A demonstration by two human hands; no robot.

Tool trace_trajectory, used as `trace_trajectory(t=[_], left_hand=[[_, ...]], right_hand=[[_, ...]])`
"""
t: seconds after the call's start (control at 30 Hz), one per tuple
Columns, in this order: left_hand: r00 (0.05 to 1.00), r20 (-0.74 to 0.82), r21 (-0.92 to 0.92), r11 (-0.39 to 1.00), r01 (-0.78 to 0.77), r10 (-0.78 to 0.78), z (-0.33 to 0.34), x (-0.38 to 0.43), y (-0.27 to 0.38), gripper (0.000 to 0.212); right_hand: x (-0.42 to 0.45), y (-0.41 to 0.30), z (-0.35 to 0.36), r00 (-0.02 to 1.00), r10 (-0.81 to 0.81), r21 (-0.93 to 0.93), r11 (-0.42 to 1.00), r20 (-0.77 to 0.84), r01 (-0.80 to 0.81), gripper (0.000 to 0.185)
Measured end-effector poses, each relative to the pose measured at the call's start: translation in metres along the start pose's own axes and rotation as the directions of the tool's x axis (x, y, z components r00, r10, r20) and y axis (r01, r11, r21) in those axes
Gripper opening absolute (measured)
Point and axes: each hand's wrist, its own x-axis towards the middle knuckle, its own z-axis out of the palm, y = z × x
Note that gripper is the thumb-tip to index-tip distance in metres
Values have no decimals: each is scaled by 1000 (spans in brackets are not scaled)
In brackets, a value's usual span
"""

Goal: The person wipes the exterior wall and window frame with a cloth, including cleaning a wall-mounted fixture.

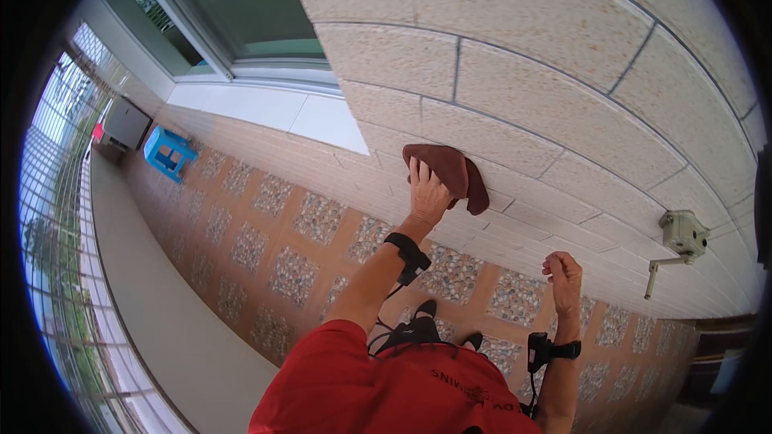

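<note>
My left hand [427,194] presses a dark red cloth [443,167] against the pale tiled wall [512,126], a little to the right of and below the window sill's corner. The cloth is folded, and one flap hangs to the right of the fingers. My right hand [564,274] is in front of the lower wall, curled with the fingertips drawn together. No object shows in it. Each wrist wears a black strap with a small device.
A window [253,12] with a white tiled sill [265,110] is at the upper left. A blue plastic stool [166,150] stands on the pebble-patterned floor [292,274]. A crank mechanism [683,234] juts from the wall at right. A ledge [157,289] and metal grille [51,241] run along the left.
</note>
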Motion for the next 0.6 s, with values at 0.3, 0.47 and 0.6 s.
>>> trace_trajectory(t=[0.3,0.47,0.6], left_hand=[[925,37,-251,893,374,-377,28,-5,0,49],[641,-153,-594,588,549,-752,66,-19,-31,46],[498,39,-734,314,603,-866,93,-35,-59,41]], right_hand=[[14,-12,57,936,-110,-67,988,335,140,9],[4,-14,60,924,-80,-48,993,373,105,9],[-2,-5,52,934,-27,-85,995,355,61,10]])
